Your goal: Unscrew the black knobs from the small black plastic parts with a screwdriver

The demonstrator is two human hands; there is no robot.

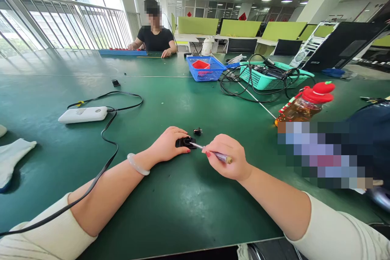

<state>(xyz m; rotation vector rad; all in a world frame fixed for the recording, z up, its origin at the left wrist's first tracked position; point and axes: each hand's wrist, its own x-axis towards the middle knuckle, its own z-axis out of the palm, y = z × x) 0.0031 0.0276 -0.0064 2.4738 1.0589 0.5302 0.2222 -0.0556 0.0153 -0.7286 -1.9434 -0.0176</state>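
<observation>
My left hand [167, 146] rests on the green table [170, 207] with its fingers closed on a small black part [186, 142], pinning it down. My right hand [227, 162] grips a thin screwdriver [213, 153] like a pen, its metal tip touching the black part. A second, smaller black piece [198, 131] lies loose just beyond the first. A pale bangle [137, 165] sits on my left wrist.
A white power bank [83, 114] with a black cable [109, 138] lies to the left. A blue basket [204, 68] and a teal basket [268, 76] of cables stand farther back. An amber bottle [304, 105] with a red cap lies at right. Another person [154, 32] sits at the far end.
</observation>
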